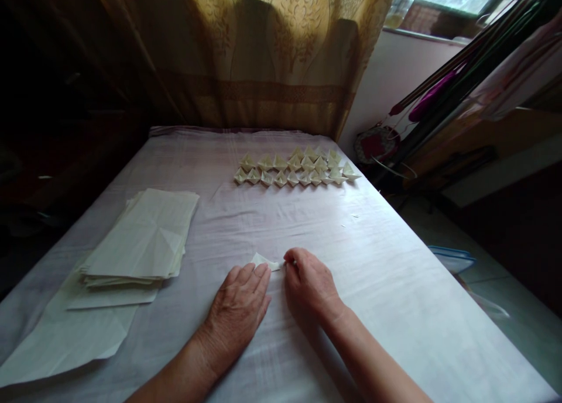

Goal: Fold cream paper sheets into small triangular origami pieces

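Observation:
A small white paper boat (266, 262), folded and partly covered by my hands, lies on the sheet-covered surface in front of me. Flat over its left part rests my left hand (241, 292), fingers stretched out and pressing down. At the boat's right tip is my right hand (308, 277), its fingers curled and pinched together at the point. The exact grip of the right fingertips is mostly hidden by the hand itself. Farther back, folded paper boats (293, 178) stand in two uneven rows.
A stack of creased white paper (143, 239) lies to the left, with a larger sheet (74, 333) beneath. Tiny paper scraps (355, 216) sit at right. A gold curtain (263, 52) hangs behind the bed (395, 309); a round bag (376, 143) is beyond its right edge.

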A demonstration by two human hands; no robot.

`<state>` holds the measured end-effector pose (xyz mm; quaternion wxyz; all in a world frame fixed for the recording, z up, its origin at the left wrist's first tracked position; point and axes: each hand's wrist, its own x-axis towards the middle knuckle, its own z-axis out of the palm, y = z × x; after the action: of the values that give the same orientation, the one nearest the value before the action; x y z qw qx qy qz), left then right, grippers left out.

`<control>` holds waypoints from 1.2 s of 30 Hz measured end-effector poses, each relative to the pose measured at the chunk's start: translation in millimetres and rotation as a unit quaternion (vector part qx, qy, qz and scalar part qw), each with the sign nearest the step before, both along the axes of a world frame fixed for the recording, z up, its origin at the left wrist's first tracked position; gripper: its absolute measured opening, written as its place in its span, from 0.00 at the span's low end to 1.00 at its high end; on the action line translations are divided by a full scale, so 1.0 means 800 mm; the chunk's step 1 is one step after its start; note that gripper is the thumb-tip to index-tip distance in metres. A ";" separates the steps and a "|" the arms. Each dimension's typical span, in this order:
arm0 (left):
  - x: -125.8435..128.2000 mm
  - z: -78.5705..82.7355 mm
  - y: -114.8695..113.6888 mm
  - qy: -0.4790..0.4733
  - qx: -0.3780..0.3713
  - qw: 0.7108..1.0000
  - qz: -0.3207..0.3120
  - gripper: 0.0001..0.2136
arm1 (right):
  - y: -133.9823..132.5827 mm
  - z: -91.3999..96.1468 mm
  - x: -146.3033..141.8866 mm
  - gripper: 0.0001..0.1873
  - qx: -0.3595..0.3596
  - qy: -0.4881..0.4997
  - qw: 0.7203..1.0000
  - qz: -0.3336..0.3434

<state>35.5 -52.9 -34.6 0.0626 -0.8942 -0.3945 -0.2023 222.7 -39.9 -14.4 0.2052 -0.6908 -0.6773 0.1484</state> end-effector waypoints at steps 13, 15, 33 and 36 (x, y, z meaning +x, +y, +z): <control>-0.006 0.011 0.050 -0.101 -0.175 0.979 -0.008 0.09 | 0.003 0.024 -0.020 0.04 -0.105 -0.041 0.994 0.005; -0.004 0.022 0.056 -0.053 -0.203 0.978 -0.001 0.12 | 0.006 0.028 -0.019 0.04 -0.117 -0.045 0.992 0.010; 0.020 0.081 0.100 0.109 -0.321 0.939 -0.065 0.08 | -0.004 0.016 -0.017 0.07 -0.075 -0.022 0.997 0.021; 0.018 0.076 0.099 0.097 -0.321 0.941 -0.056 0.09 | -0.003 0.018 -0.016 0.06 -0.072 -0.015 0.997 0.022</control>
<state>50.0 25.9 26.6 -0.2011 -0.9026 -0.3802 0.0193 210.0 -42.6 -0.2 0.1419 -0.6904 -0.6831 0.1912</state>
